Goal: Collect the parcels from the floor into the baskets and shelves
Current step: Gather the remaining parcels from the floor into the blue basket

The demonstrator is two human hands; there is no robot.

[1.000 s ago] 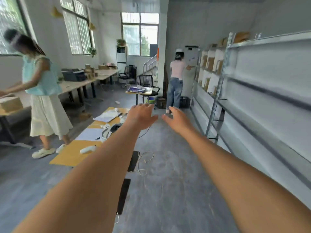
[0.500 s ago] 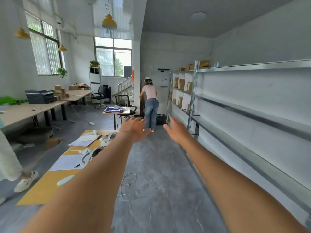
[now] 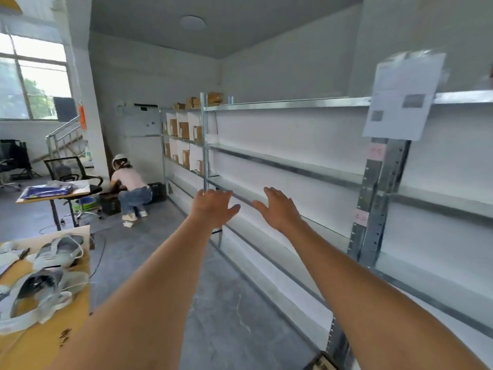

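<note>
Both my arms stretch forward, palms down. My left hand [image 3: 213, 208] and my right hand [image 3: 277, 209] hold nothing, fingers spread and relaxed, in front of a long metal shelf unit [image 3: 293, 166] along the right wall, whose near bays are bare. Brown cardboard parcels [image 3: 184, 129] stand on the far bays of the shelves and more lie on the top shelf [image 3: 210, 98]. A dark plastic basket [image 3: 157, 192] sits on the floor at the shelf's far end. I see no parcel on the floor near my hands.
A person in a white helmet [image 3: 130, 182] crouches by the far shelf beside a second dark crate [image 3: 110, 204]. A small desk with a black chair [image 3: 57, 188] stands at left. A low board with headsets and cables [image 3: 42, 263] lies at near left. A paper sheet [image 3: 402, 94] hangs on the shelf post.
The view has swung right toward the shelves. The far person has gone from standing to crouching. My hands stay out in front, holding nothing.
</note>
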